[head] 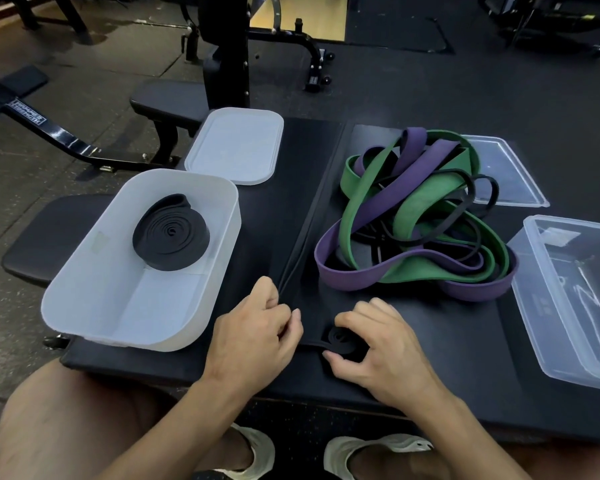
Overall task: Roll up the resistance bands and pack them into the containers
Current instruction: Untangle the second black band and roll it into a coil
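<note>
A small black band roll (342,339) lies on the black padded surface (430,341) near the front edge. My right hand (385,348) curls its fingers and thumb around this roll. My left hand (260,334) pinches the unrolled tail (291,268) of the same band, which runs away toward the back. A white tub (94,296) at the left holds one rolled black band (170,233). A tangled pile of purple, green and thin black bands (416,216) lies at the right.
The white tub's lid (236,143) lies behind the tub. A clear container (575,306) stands at the far right, with its clear lid (513,171) behind the pile. Gym benches and machine frames stand on the floor beyond. My knees and shoes are below the front edge.
</note>
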